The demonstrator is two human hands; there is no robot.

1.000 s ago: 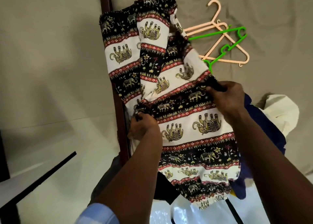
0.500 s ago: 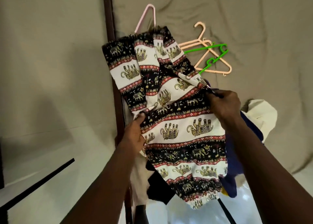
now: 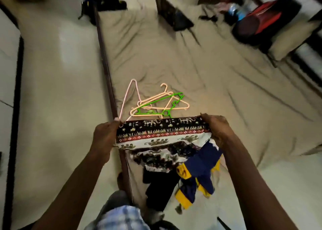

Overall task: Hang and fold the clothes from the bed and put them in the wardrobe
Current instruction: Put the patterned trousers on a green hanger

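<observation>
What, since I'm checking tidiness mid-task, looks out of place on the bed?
The hangers lie crisscrossed in a tangled heap on the bed, and a blue-and-yellow garment sits crumpled against a black garment near its edge. Nothing looks damaged.

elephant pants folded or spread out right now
Folded over, not spread: left hand and right hand grip the ends of a straight top edge, and the pants hang in bunched layers below it.
</observation>
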